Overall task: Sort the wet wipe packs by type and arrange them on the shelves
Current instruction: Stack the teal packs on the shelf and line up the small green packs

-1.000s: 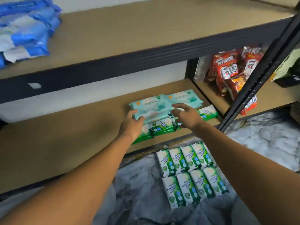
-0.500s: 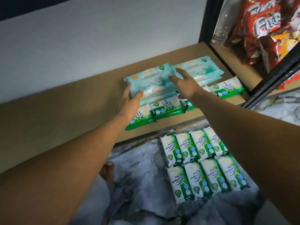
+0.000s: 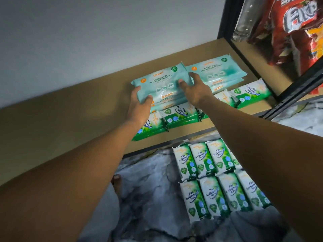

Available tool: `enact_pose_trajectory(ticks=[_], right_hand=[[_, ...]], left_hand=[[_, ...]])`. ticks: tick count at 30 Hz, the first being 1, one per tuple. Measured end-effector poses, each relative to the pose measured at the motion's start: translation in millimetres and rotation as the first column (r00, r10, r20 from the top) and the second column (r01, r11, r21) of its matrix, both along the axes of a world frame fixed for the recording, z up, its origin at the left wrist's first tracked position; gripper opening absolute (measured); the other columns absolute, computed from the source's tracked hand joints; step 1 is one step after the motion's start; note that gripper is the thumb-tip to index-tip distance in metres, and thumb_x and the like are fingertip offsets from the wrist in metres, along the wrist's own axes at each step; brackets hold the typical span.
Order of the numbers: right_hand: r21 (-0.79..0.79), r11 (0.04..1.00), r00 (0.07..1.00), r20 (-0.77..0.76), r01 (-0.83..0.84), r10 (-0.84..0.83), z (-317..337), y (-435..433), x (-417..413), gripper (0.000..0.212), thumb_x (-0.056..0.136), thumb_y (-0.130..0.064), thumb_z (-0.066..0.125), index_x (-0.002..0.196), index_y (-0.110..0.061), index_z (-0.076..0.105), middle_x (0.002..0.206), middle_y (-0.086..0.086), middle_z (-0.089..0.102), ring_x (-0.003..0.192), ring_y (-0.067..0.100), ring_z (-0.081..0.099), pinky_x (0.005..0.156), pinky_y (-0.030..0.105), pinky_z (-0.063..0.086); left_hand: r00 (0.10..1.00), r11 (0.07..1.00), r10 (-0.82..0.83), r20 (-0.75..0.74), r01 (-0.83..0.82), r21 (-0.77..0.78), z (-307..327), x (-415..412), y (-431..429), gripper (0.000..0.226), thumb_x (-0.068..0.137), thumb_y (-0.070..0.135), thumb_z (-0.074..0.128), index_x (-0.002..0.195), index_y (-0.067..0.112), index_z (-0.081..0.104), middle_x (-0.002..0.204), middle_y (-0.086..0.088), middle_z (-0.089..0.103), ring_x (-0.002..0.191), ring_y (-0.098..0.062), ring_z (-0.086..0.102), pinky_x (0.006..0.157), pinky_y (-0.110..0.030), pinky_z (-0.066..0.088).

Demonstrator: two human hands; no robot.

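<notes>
Vs 1 s ago the view sits lower and closer: the upper shelf is out of frame, and both hands go from resting at the near side of the teal stack to clamping the two ends of the top Guardian pack [image 3: 160, 81], frame centre. L hand [image 3: 138, 103] pinches its left end, thumb on top; R hand [image 3: 195, 89] curls round its right end, thumb on the face. The pack lies flat on more teal packs, touching them, w/ a second teal stack [image 3: 218, 70] just beside at right. Likely meaning: teal type is being squared up at the back of the shelf board [image 3: 70, 119]. Green Pine packs on the shelf [image 3: 180, 116] sit in a row in front, partly under the wrists. Eight-ish Pine packs on the floor [image 3: 209, 180], lower right, aren't shelved yet, so the sort is approx. mid-way.
</notes>
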State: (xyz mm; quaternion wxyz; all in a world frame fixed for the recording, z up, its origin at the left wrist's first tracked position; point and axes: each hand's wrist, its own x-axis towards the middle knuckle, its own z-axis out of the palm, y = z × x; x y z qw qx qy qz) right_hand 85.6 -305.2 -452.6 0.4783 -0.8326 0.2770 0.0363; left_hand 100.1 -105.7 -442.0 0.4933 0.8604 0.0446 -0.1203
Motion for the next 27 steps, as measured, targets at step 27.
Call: enact_pose_trajectory(ticks=[27], right_hand=[[0.242, 0.970, 1.000, 0.001, -0.018, 0.019, 17, 3, 31, 0.047, 0.090, -0.035, 0.054, 0.132, -0.019, 0.043, 0.124, 0.010, 0.052, 0.105, 0.031, 0.056, 0.057, 0.033, 0.052]], left_hand=[[0.996, 0.983, 0.044, -0.082, -0.058, -0.174, 0, 31, -7, 0.043, 0.085, 0.024, 0.055, 0.118, 0.035, 0.030, 0.095, 0.009, 0.057, 0.086, -0.019, 0.062, 0.086, -0.046, 0.056]])
